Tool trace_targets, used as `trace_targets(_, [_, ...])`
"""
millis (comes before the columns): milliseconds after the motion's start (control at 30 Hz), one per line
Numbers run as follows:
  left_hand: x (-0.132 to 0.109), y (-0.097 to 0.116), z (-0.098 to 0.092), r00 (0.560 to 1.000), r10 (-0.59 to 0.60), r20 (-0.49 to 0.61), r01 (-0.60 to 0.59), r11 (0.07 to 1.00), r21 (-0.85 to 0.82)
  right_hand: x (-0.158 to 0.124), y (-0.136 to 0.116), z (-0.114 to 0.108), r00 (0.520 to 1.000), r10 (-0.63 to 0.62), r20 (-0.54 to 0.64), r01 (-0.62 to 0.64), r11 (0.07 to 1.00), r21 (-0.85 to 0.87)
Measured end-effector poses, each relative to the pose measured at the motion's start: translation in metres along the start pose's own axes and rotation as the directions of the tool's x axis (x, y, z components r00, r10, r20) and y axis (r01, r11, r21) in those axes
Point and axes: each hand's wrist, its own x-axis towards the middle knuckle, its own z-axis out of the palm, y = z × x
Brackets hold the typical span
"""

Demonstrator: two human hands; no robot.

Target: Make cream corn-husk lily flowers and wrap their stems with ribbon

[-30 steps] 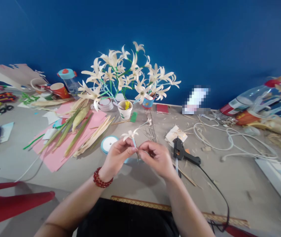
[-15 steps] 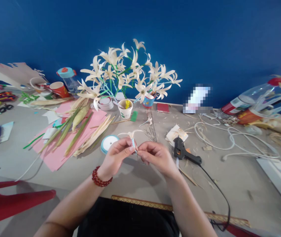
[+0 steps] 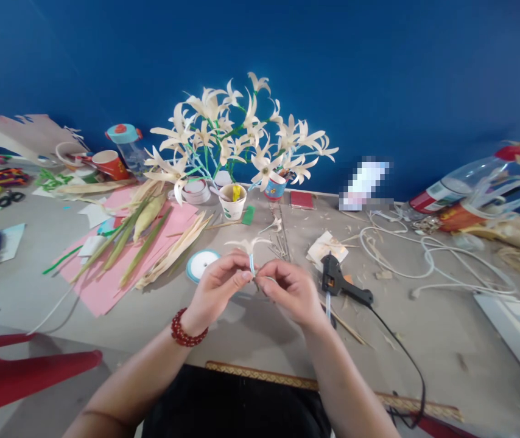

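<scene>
Between my fingertips stands a small handmade flower (image 3: 249,246) with pale curling petals and a light-blue wrapped stem. My left hand (image 3: 223,281), with red beads at the wrist, pinches the stem from the left. Close against it, my right hand (image 3: 287,286) is closed in a pinch at the stem's lower end; what exactly lies between those fingertips is too small to make out. A roll of light-blue ribbon (image 3: 191,267) lies just behind my left hand. To the right of my right hand rests a black hot glue gun (image 3: 343,283).
Finished pale flowers (image 3: 223,131) stand in cups at the wall. Corn husks (image 3: 148,219) lie on pink paper (image 3: 91,289) at left. A white cable (image 3: 431,261), a power strip (image 3: 516,334) and a plastic bottle (image 3: 470,176) are at right. A red stool (image 3: 22,377) stands lower left.
The flower has turned more upright and shifted slightly right in my fingers. My right fingers have curled in a little more at the stem's lower end.
</scene>
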Motion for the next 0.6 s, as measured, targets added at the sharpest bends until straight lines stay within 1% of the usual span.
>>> trace_targets(100, [0.0006, 0.0012, -0.0005, 1.0, -0.006, -0.024, 0.008, 0.998, 0.066, -0.0006, 0.0015, 0.0009, 0.998, -0.048, -0.04, 0.042, 0.989, -0.144])
trace_targets(200, [0.0009, 0.0031, 0.0002, 0.998, -0.038, -0.045, 0.042, 0.995, 0.09, 0.0002, 0.0018, 0.001, 0.998, -0.044, -0.042, 0.035, 0.983, -0.183])
trace_targets(300, [0.0008, 0.0036, 0.0005, 0.997, -0.056, -0.048, 0.059, 0.996, 0.061, 0.0016, -0.0006, -0.0005, 1.0, 0.008, -0.014, -0.01, 0.995, -0.098])
trace_targets(400, [0.0008, 0.0029, 0.0, 0.996, -0.085, -0.007, 0.085, 0.996, -0.015, 0.0025, -0.0043, -0.002, 0.998, 0.064, 0.024, -0.064, 0.998, -0.011])
trace_targets(500, [0.001, 0.0028, -0.0004, 0.993, -0.113, 0.033, 0.115, 0.989, -0.089, 0.0024, -0.0061, -0.0023, 0.995, 0.088, 0.038, -0.09, 0.994, 0.055])
trace_targets(600, [0.0009, 0.004, -0.0003, 0.991, -0.121, 0.057, 0.126, 0.986, -0.105, 0.0021, -0.0052, -0.0025, 0.993, 0.102, 0.064, -0.108, 0.989, 0.099])
